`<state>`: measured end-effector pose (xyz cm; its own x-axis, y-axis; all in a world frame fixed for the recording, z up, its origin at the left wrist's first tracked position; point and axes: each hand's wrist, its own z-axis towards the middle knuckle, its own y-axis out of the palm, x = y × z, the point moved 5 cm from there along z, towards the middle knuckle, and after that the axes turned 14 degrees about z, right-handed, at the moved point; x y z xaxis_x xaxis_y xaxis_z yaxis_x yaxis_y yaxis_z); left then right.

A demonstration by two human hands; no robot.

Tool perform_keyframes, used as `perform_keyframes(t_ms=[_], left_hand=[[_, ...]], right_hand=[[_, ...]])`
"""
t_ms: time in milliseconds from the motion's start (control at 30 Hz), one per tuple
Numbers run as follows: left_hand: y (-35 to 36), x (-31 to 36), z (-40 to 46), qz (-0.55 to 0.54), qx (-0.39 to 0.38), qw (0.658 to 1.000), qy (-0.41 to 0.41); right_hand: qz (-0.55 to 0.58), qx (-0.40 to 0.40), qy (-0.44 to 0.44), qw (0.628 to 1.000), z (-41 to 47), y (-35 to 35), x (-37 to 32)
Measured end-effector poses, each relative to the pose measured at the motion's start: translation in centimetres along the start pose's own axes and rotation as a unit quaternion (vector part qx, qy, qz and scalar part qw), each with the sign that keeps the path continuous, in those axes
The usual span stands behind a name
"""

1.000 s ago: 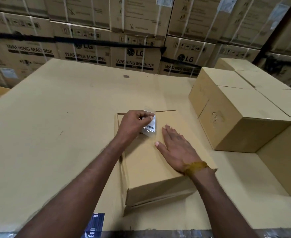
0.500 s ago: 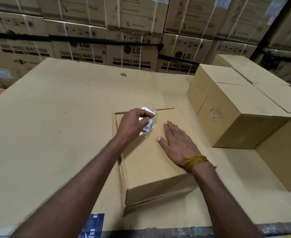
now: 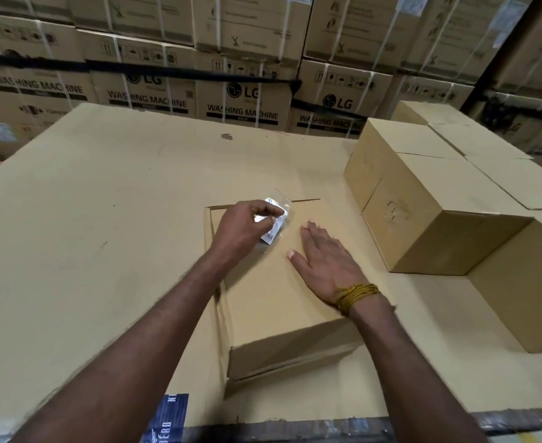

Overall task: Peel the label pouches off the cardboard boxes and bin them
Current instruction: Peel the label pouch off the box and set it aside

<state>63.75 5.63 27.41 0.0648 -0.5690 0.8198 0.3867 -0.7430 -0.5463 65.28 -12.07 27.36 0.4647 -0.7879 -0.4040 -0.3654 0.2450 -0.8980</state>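
Left hand (image 3: 244, 227), fingers curled, pinches a clear label pouch (image 3: 274, 223) holding a white printed slip. Compared with the frame one second earlier, where the pouch lay close against the box top under the fingertips, it now stands lifted and twisted, its upper edge raised clear of the cardboard and its lower end near the surface; whether that end still adheres cannot be told. Right hand (image 3: 324, 263), fingers straight and spread, presses palm-down on the top of the flat cardboard box (image 3: 272, 314), just right of the pouch; its placement matches the earlier frames. A yellow thread band (image 3: 355, 295) circles the right wrist. The box lies on a tabletop (image 3: 87, 251) covered with a cardboard sheet, near its front edge. To the right, well apart from the hands, stands a group of plain closed cartons (image 3: 439, 199). Behind the tabletop rises a wall of strapped washing machine cartons (image 3: 240, 100).
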Motion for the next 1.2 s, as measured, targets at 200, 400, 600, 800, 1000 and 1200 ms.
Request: perform_keyframes(t_ms=[200,400,600,800,1000,1200], left_hand=[[0.0,0.1,-0.1,0.031,0.004,0.999,0.010],[0.2,0.6,-0.2,0.068,-0.004,0.998,0.009],[0.0,0.6,-0.5,0.071,0.000,0.997,0.002],[0.3,0.6,-0.2,0.096,-0.006,0.995,0.007],[0.3,0.7,-0.3,0.124,0.003,0.992,0.020],[0.4,0.5,-0.3,0.109,0.004,0.994,0.017]], right_hand=[[-0.004,-0.037,-0.045,0.998,-6.4,1.0,-0.7],[0.004,-0.023,-0.013,1.000,-0.8,-0.4,0.7],[-0.001,-0.015,-0.015,1.000,-2.7,0.4,-0.5],[-0.009,-0.052,-0.032,0.998,-5.5,0.5,-0.5],[-0.005,-0.008,-0.001,1.000,0.5,-0.2,0.0],[-0.006,-0.033,-0.053,0.998,-6.4,1.3,-1.0]])
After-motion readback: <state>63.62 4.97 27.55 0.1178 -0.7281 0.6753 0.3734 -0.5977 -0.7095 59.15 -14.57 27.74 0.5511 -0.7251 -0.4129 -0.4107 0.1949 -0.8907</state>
